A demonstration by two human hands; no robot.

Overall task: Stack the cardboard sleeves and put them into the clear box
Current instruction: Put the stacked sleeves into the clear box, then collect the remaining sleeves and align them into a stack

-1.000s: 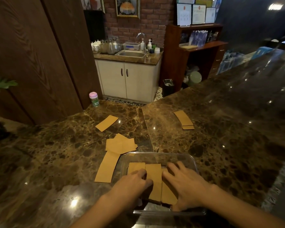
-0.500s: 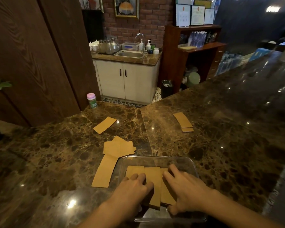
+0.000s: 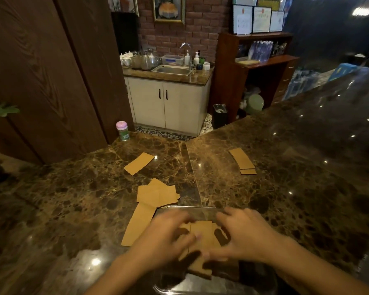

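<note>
- At far left we see a green plant leaf point(image 3: 0, 110) against the dark wood panelling, and the brown marbled surface point(image 3: 62, 201) running from there across the frame.
- A small jar with a pink lid point(image 3: 122, 130) stands at the back edge of the surface, close to the panelling.
- One single cardboard sleeve point(image 3: 139, 163) lies flat and alone, near the jar and apart from the rest.
- Nearer to us sits a loose pile of sleeves point(image 3: 157, 194), overlapping at different angles.
- A long sleeve point(image 3: 139, 224) lies flat below that pile, its upper end touching the pile and its right edge just beside the box.
- Our left hand point(image 3: 168, 237) hangs over the clear box point(image 3: 192, 209); it is blurred, its fingers point(image 3: 177, 218) look loosely spread, and we cannot tell whether they grip anything.
- The sleeves in the box point(image 3: 200, 237) lie side by side and overlapping between our two hands, partly hidden by them.
- Our right hand point(image 3: 245, 235) is over the right side of the box, its fingers point(image 3: 228, 213) spread wide and curved downward, the thumb near the sleeves; contact is unclear.
- Farther right and back, a small neat stack of sleeves point(image 3: 242, 161) rests on the surface, well apart from the box.
</note>
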